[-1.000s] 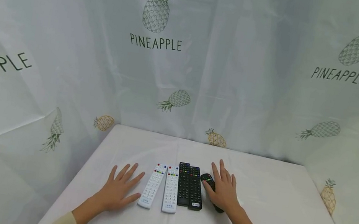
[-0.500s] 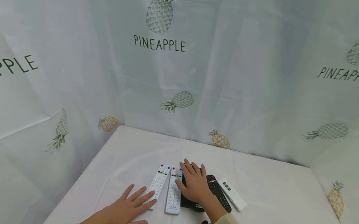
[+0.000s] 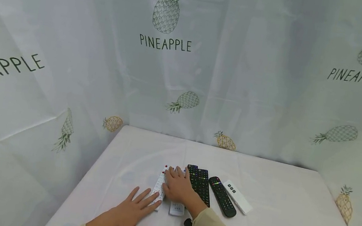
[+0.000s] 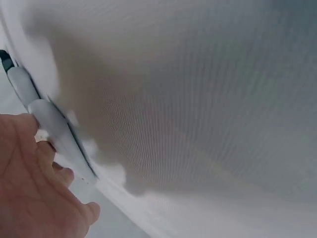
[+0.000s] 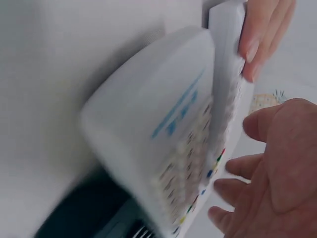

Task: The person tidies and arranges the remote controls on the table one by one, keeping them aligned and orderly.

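In the head view my left hand (image 3: 130, 215) lies with spread fingers, its fingertips at the lower part of the leftmost white remote control (image 3: 158, 183). My right hand (image 3: 177, 187) is held over the two white remotes, fingers extended, hiding most of the second white remote (image 3: 176, 209). The right wrist view has that second remote (image 5: 143, 104) up close, with the right hand (image 5: 280, 173) above its keys and the left hand's fingertips (image 5: 252, 52) on the other one. In the left wrist view, the left hand (image 4: 34, 188) is beside the white remotes' edges (image 4: 57, 129).
Two slim black remotes (image 3: 204, 188) lie side by side, partly behind the right forearm. To their right are a rounded black remote (image 3: 222, 197) and a small white remote (image 3: 237, 197), both slanted. A pineapple-print curtain (image 3: 259, 81) rises behind the white table (image 3: 272, 205).
My right hand has swept left from the rounded black remote, across the slim black ones, to the white remotes, uncovering the small white remote. My left hand has shifted right and down onto the leftmost remote.
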The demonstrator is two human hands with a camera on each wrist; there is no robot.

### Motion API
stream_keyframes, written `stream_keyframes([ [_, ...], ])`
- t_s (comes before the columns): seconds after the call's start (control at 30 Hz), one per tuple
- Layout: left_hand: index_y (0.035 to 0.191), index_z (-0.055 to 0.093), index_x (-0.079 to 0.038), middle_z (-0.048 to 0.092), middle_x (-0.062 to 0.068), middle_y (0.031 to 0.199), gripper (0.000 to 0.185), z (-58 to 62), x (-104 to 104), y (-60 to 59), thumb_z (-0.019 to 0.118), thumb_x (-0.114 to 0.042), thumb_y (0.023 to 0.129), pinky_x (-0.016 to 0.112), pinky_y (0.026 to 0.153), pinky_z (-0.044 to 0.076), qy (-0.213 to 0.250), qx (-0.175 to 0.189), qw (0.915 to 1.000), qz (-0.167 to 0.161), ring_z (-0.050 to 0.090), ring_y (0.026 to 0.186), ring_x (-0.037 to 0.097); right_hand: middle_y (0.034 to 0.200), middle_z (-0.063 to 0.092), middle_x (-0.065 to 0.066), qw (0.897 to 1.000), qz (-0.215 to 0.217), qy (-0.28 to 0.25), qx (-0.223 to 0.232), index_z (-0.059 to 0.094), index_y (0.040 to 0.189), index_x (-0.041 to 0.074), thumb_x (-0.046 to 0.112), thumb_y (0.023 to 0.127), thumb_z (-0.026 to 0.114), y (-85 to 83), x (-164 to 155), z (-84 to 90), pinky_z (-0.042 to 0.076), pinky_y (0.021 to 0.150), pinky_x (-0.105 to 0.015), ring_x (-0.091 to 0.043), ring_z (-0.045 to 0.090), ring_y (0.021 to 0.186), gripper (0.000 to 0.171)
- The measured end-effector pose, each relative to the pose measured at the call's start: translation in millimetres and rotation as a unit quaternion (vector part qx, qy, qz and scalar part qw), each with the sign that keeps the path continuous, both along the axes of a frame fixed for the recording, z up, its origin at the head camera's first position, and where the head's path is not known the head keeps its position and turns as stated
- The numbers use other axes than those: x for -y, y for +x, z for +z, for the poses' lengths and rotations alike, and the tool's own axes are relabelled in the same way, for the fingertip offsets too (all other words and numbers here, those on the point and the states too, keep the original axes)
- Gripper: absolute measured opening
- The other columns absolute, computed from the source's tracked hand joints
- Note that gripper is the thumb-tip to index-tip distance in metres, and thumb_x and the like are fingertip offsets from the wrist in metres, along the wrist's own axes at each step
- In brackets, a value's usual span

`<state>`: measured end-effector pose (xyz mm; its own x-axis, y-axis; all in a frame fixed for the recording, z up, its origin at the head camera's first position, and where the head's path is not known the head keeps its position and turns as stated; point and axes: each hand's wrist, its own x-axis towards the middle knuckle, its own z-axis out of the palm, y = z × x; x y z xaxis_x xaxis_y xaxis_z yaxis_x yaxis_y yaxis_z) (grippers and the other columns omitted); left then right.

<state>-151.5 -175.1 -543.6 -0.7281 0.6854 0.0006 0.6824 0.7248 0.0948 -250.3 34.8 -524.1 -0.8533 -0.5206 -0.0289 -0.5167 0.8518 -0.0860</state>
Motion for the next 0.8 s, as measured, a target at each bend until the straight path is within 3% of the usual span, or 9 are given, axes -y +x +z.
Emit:
stream_keyframes([
  [0.2, 0.156, 0.032, -0.028, 0.026, 0.000, 0.164, 0.078, 6.4, -1, -8.5, 0.038, -0.074, 0.093, 0.070, 0.112, 0.018, -0.011, 0.024, 0.9996, -0.009, 0.024, 0.150, 0.038, 0.158, 0.038, -0.008, 1.000, -0.016, 0.012, 0.015, 0.041, 0.151, 0.012, 0.042, 0.103, 0.040, -1.3, 4, -2.2, 0.019, 0.119, -0.059, -0.031, 0.031, 0.148, 0.057],
  [0.43, 0.155, 0.035, -0.031, 0.029, -0.001, 0.163, 0.077, 6.3, 5, -13.3, 0.041, -0.074, 0.091, 0.071, 0.110, 0.019, -0.005, 0.028, 0.9995, -0.015, 0.025, 0.149, 0.039, 0.159, 0.038, -0.003, 0.999, -0.023, 0.029, 0.008, 0.042, 0.151, 0.018, 0.054, 0.103, 0.036, -6.2, 15, -3.7, 0.022, 0.119, -0.058, -0.029, 0.035, 0.147, 0.060],
  [0.8, 0.153, 0.038, -0.031, 0.032, 0.001, 0.162, 0.074, 6.2, 8, -16.5, 0.044, -0.072, 0.091, 0.073, 0.109, 0.018, 0.018, 0.052, 0.9984, -0.009, 0.027, 0.147, 0.042, 0.157, 0.041, 0.002, 0.998, -0.028, 0.048, 0.029, 0.046, 0.148, 0.025, 0.049, 0.105, 0.037, -15.8, 26, 2.8, 0.025, 0.119, -0.055, -0.027, 0.038, 0.145, 0.050],
])
